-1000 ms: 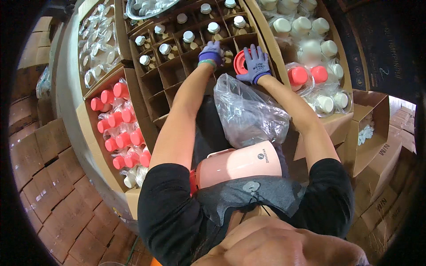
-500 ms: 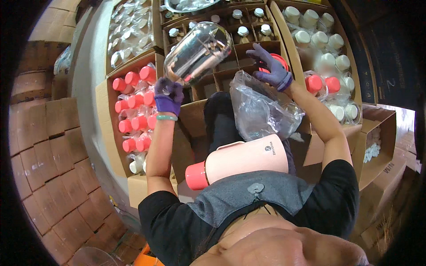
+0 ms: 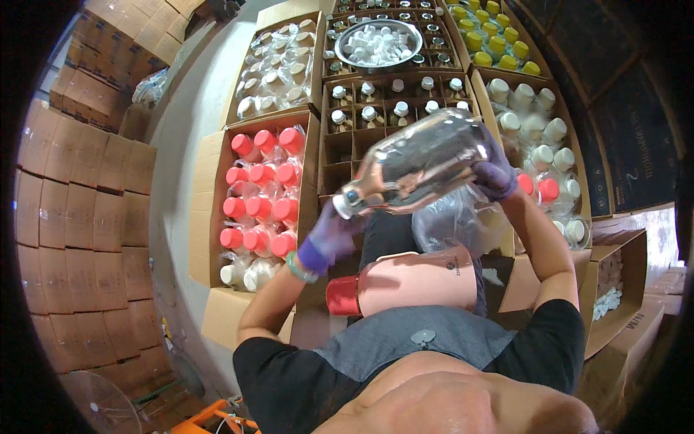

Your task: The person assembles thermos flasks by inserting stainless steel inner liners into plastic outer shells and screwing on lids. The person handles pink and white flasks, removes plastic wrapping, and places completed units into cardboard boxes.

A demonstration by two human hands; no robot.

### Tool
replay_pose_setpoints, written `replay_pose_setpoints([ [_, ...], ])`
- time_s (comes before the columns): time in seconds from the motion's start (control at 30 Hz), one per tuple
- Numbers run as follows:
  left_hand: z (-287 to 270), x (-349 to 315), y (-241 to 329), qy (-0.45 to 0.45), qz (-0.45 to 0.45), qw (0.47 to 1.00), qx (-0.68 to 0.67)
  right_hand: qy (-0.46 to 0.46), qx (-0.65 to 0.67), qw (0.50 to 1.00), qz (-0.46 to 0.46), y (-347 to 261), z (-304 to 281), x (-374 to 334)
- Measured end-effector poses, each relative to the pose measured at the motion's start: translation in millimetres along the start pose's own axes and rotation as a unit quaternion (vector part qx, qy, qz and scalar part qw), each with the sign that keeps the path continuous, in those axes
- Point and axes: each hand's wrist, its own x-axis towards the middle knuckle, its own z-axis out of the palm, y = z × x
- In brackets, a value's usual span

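1. Cardboard boxes point(image 3: 79, 188) stood stacked along my left, beside grey floor point(image 3: 189, 108).
2. My left hand point(image 3: 330, 235) gripped the neck of a clear glass bottle point(image 3: 419, 163); my right hand point(image 3: 494, 173) clasped its base.
3. It hung tilted above the divided carton point(image 3: 347, 148).
4. A pink jug point(image 3: 412, 278) lay against my lap.

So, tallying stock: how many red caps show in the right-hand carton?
2: one red cap beside the right hand, a second right of it, among white caps. The arm may hide more.
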Motion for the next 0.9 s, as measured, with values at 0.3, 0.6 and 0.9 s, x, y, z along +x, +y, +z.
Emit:
replay_pose_setpoints([
  [0.3, 32, -139, -53, -0.095, -0.064, 0.993, -0.003, 0.222, -0.496, 0.816, -0.198, -10, -135, -122],
  [0.6, -26, -87, -52, 0.139, 0.030, 0.984, 0.107, 0.169, -0.742, 0.619, -0.194, -62, -108, -149],
  [0.9, 9, -42, -39, 0.028, 0.154, 0.942, 0.298, 0.126, -0.210, 0.967, 0.065, -3, -41, -141],
])
